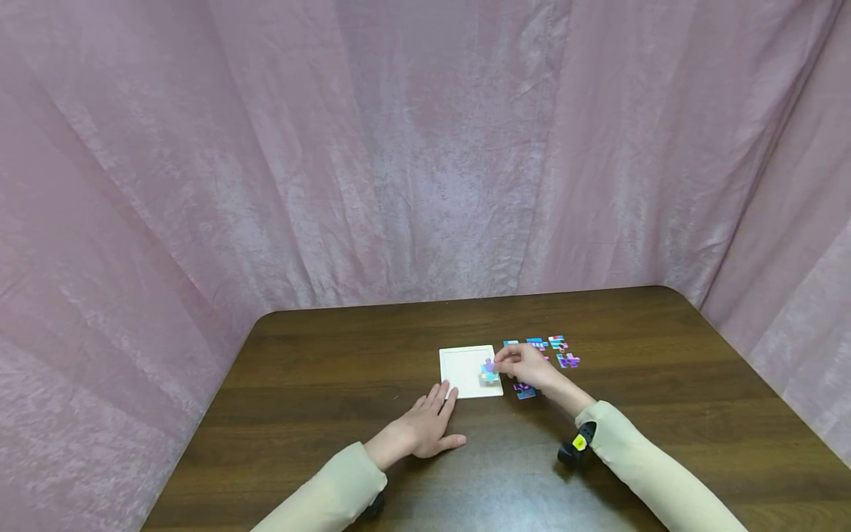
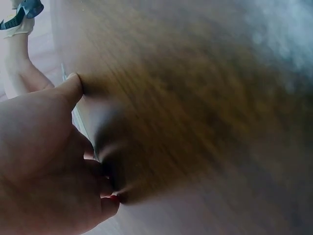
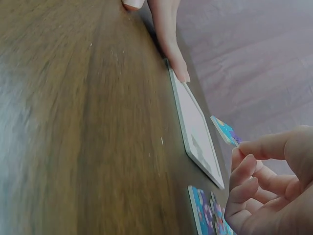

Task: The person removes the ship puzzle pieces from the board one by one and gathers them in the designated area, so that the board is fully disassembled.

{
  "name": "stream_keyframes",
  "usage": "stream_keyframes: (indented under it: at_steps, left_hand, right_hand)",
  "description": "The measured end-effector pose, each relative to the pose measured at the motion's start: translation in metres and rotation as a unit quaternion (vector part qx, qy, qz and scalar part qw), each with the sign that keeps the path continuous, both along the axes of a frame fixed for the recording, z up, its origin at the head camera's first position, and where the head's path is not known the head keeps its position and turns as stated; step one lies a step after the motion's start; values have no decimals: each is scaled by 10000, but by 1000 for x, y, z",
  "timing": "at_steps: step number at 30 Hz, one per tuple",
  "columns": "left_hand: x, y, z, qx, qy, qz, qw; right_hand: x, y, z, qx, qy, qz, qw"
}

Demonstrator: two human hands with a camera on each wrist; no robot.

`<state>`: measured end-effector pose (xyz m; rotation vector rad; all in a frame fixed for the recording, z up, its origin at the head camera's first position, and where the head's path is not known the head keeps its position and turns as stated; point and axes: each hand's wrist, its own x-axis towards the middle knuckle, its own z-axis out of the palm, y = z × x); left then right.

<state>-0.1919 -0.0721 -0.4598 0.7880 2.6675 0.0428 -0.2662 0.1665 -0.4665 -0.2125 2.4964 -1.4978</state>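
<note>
A white square puzzle tray with a raised rim lies on the table. Above its right side, my right hand pinches a jigsaw puzzle piece between thumb and index finger; the piece is blue, yellow and purple. In the right wrist view the piece is held tilted, up off the tray. My left hand lies flat with its fingers straight, fingertips on the tray's near left corner and thumb spread on the table. The left wrist view shows its palm side from close up.
More jigsaw pieces lie right of the tray, several of them partly behind my right hand. A blue and purple piece sits by the tray's near right corner. The brown wooden table ends at a pink curtain.
</note>
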Motion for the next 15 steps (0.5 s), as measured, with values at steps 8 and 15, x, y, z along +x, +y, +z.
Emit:
stream_keyframes:
  at_steps: [8, 15]
  left_hand:
    - [1, 0, -3, -119, 196, -40, 9997]
    - [2, 0, -2, -138, 230, -54, 9996]
  right_hand:
    - [2, 12, 0, 68, 12, -82, 9999]
    - [2, 18, -3, -10, 53, -88, 9999]
